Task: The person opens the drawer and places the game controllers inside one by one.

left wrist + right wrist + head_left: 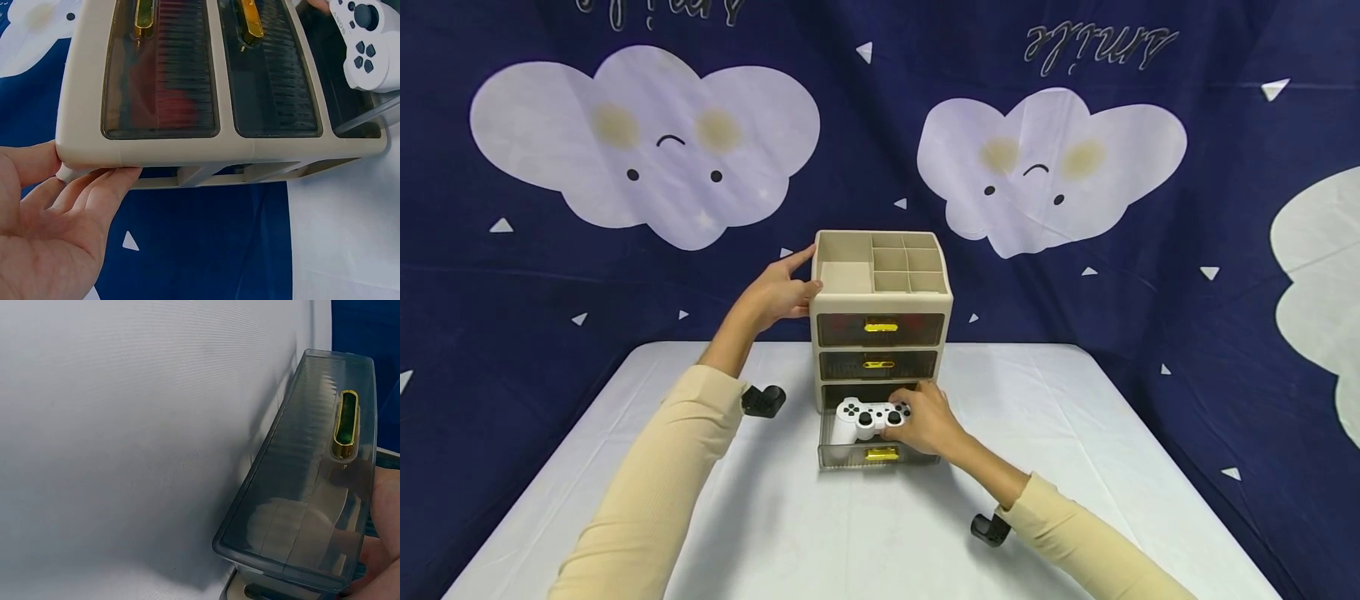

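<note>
A beige desktop drawer cabinet stands upright in the head view, its bottom drawer pulled out. My left hand rests against the cabinet's upper left side, and in the left wrist view the thumb is at the corner while fairly straight fingers lie along the side panel. A white game controller is at the open drawer, seen too at the top right of the left wrist view. My right hand grips its right end. The right wrist view shows the smoky drawer front beside that hand, the controller's outline blurred through it.
Two upper drawers with yellow handles are closed. Divided compartments form the cabinet's top. It stands on a white-covered table before a dark blue cloud-patterned cloth. Black wrist devices hang below both sleeves.
</note>
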A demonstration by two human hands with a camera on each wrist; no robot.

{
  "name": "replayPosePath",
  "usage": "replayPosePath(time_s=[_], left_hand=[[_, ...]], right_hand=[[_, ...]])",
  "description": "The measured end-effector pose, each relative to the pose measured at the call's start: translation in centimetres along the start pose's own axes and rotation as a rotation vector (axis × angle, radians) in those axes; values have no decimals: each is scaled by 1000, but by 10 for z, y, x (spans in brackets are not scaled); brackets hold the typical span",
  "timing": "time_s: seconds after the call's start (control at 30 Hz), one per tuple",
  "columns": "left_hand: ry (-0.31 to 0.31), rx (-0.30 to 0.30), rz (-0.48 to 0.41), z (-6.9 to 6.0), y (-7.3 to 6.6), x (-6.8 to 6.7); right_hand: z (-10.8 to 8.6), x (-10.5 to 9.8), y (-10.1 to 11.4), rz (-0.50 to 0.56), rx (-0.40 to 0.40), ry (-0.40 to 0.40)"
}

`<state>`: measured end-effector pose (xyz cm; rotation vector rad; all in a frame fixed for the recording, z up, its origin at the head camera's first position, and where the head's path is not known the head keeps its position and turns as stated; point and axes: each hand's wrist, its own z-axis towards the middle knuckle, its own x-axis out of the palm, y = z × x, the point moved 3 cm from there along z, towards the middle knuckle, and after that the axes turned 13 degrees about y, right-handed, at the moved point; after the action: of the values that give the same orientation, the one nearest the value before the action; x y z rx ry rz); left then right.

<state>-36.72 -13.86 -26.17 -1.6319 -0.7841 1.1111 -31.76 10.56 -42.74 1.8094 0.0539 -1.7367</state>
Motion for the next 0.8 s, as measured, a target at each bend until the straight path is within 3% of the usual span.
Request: replayPosePath(time_s=[0.27, 0.5, 0.8], left_hand=[[-2, -3, 3, 1, 0, 0], [0, -5, 10, 2, 0, 0], [4, -1, -6, 1, 0, 0]], right_hand=[[-1, 0, 1, -6, -22, -6], [-3, -4, 2, 68, 8, 11], [-9, -17, 11, 159, -59, -40]])
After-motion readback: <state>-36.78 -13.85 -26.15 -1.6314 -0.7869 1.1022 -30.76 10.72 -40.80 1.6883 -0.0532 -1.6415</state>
